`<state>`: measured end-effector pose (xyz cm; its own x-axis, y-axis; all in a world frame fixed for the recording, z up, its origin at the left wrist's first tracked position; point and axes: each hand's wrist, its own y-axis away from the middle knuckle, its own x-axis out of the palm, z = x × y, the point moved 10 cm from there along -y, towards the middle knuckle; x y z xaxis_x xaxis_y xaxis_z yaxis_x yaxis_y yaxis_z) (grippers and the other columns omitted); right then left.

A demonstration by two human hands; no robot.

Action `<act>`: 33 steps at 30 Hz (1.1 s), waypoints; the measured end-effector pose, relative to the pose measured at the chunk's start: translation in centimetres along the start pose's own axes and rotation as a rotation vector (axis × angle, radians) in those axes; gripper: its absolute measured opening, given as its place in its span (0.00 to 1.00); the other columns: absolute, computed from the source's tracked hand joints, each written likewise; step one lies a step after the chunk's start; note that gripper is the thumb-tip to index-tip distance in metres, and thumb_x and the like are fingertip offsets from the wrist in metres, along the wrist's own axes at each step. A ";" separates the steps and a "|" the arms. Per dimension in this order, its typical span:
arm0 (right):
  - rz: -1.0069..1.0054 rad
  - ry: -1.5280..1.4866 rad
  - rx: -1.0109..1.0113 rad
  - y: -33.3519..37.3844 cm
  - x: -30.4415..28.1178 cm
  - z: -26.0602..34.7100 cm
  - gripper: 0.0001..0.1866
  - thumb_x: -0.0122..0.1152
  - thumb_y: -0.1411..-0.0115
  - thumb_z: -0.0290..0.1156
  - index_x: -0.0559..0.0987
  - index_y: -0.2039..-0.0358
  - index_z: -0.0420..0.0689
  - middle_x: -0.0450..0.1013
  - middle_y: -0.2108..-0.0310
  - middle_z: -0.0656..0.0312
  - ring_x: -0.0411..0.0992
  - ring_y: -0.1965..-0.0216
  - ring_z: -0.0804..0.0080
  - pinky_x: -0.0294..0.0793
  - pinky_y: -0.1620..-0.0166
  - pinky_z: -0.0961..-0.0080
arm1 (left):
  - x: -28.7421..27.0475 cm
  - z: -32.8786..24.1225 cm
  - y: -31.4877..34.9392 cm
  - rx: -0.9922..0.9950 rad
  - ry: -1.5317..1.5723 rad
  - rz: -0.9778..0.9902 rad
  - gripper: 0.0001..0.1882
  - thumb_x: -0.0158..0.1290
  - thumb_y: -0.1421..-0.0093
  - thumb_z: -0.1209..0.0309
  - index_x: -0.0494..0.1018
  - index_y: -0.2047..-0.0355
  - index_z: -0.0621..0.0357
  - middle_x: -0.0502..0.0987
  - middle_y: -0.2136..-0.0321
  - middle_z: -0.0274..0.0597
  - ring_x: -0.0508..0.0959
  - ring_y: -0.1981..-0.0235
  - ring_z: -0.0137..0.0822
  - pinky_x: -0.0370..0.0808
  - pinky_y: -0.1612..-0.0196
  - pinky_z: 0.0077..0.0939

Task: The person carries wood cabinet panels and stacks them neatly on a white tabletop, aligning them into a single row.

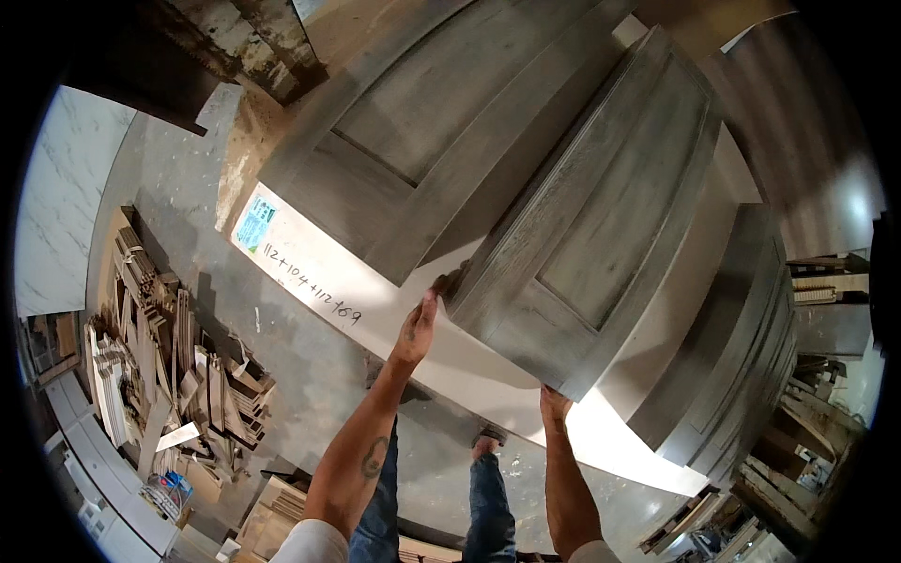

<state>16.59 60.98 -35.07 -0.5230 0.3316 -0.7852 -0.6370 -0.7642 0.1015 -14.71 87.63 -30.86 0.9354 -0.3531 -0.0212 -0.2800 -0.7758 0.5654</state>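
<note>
A grey-brown panelled wooden door lies tilted in the middle, above a white board. At its near left corner is my left hand, closed on the edge, with some fingers out of sight behind the wood. My right hand grips the near end close to its right corner, and its fingertips are hidden under the door. To the left, a second door of the same grey finish lies flat on the white board. That board carries handwriting and a blue-green label at its left corner.
More grey panelled doors are stacked at the right. Wood offcuts pile up on the grey floor at the left, near a marbled white panel. Further scrap wood lies lower right. My feet stand just below the board's near edge.
</note>
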 end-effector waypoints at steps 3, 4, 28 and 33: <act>0.104 0.193 -0.164 -1.4 1.3 2.4 0.15 0.61 0.43 0.32 0.77 0.57 0.38 0.75 0.56 0.49 0.71 0.55 0.45 0.69 0.51 0.55 | 1.4 -0.7 -1.3 -0.035 0.105 0.128 0.39 0.22 0.32 0.43 0.58 0.37 0.63 0.59 0.36 0.52 0.57 0.34 0.42 0.49 0.33 0.29; 0.133 0.252 -0.197 -1.0 1.4 2.3 0.15 0.60 0.42 0.32 0.77 0.57 0.38 0.75 0.55 0.49 0.71 0.55 0.45 0.69 0.51 0.55 | 1.9 -2.1 -0.8 0.024 0.162 0.190 0.41 0.19 0.33 0.40 0.57 0.36 0.62 0.59 0.36 0.52 0.57 0.34 0.42 0.48 0.33 0.29; 0.347 0.072 -0.109 2.8 -4.2 -6.5 0.18 0.54 0.38 0.38 0.75 0.51 0.44 0.73 0.53 0.51 0.68 0.49 0.51 0.67 0.47 0.59 | 7.5 4.0 7.0 0.115 0.208 0.066 0.40 0.20 0.31 0.45 0.50 0.34 0.67 0.53 0.33 0.51 0.48 0.31 0.42 0.42 0.31 0.32; 0.379 0.056 -0.090 3.2 -5.0 -7.6 0.18 0.54 0.38 0.38 0.75 0.51 0.43 0.73 0.53 0.52 0.69 0.51 0.52 0.68 0.48 0.60 | 7.9 4.0 7.2 0.061 0.295 0.022 0.40 0.18 0.32 0.44 0.51 0.34 0.67 0.53 0.34 0.51 0.49 0.31 0.43 0.42 0.31 0.33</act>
<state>21.49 52.63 -35.48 -0.6783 -0.0125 -0.7347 -0.3508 -0.8731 0.3387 -10.22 77.17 -30.29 0.9490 -0.2098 0.2354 -0.3046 -0.8029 0.5124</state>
